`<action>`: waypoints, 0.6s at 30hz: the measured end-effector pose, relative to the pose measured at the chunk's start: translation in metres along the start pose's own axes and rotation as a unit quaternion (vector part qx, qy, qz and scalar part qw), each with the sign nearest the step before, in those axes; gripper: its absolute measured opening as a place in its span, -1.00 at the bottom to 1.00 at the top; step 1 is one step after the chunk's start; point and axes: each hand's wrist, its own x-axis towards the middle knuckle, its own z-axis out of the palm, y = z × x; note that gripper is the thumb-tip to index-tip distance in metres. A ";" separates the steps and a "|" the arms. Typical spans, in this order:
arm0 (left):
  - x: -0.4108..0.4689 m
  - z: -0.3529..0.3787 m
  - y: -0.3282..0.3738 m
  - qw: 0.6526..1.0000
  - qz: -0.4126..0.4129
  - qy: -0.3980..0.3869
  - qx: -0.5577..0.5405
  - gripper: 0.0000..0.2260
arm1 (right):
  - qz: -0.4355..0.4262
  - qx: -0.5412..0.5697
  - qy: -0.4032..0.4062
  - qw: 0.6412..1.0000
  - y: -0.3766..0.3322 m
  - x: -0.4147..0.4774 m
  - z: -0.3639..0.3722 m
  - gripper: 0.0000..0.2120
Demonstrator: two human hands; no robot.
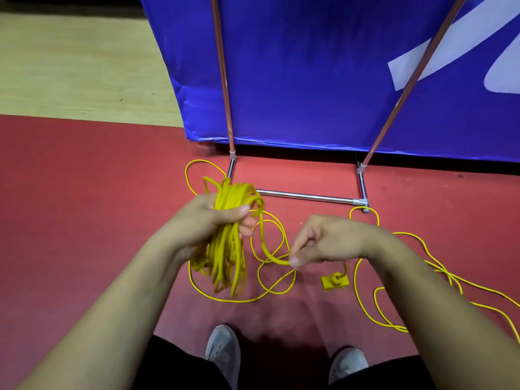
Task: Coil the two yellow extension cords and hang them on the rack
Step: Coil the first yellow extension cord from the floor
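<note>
The poles of the rack [306,196] and the blue banner [309,80] behind them run off the top edge, the loose cord [406,234] leaves at the right edge, the middle of the coil [228,249] is hidden inside the left hand [208,218], and the blurred plug block [334,282] shows no detail.

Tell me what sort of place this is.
Probably a sports hall or event venue: a red floor covering beside pale wooden flooring, a big blue printed banner, and a metal rack standing in front of it.
</note>
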 end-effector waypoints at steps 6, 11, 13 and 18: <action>-0.009 0.032 -0.001 0.992 -0.013 -0.123 -0.019 -0.94 | -0.137 0.166 0.149 0.965 -0.007 0.005 -0.001 -0.82; 0.002 0.026 -0.002 0.975 -0.012 -0.144 -0.169 -0.82 | -0.107 0.192 0.139 0.966 0.021 0.010 -0.001 -0.87; 0.004 0.022 -0.001 0.966 -0.018 -0.150 -0.208 -0.72 | -0.069 0.160 0.108 0.979 0.043 0.009 -0.001 -0.80; 0.004 0.006 0.006 0.983 -0.017 -0.128 -0.131 -0.61 | -0.067 0.213 0.183 0.957 0.056 0.011 0.002 -0.90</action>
